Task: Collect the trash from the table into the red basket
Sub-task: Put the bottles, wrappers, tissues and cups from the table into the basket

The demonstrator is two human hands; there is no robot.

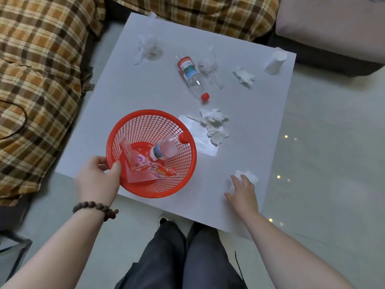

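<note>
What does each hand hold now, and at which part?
The left hand grips the red basket by its near rim. The right hand rests on a crumpled tissue; a closed grasp cannot be told.

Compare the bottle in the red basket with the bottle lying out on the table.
The bottle in the basket leans against the mesh wall; the bottle on the table lies flat. The table bottle's label has a red band, the basket bottle's looks white. Both are clear, with red caps.

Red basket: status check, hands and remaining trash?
Left hand grips red basket rim. Right hand open, reaching crumpled tissue. Bottle, cup still on table. Nothing blocking.
</note>
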